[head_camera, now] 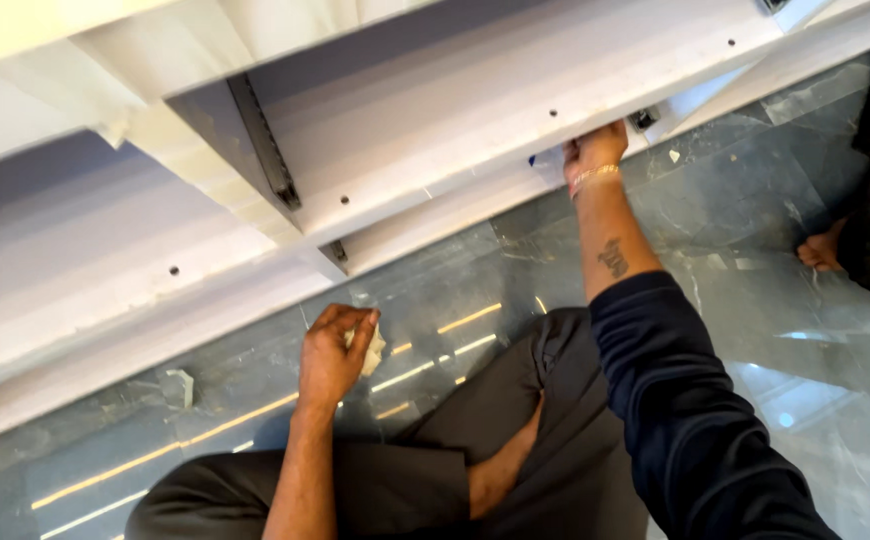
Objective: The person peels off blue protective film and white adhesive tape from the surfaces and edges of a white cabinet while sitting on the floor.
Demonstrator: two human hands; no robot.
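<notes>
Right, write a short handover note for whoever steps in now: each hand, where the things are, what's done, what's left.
Left hand: closed around a crumpled pale cloth, held low over the glossy grey floor, in front of the white cabinet panel.
Right hand: arm stretched out, fingers gripping the panel's lower edge beside a dark metal fitting.
Done: the panel face looks mostly clean, though smudges show near the screw holes.
Left: cannot tell from this view how much remains.
</notes>
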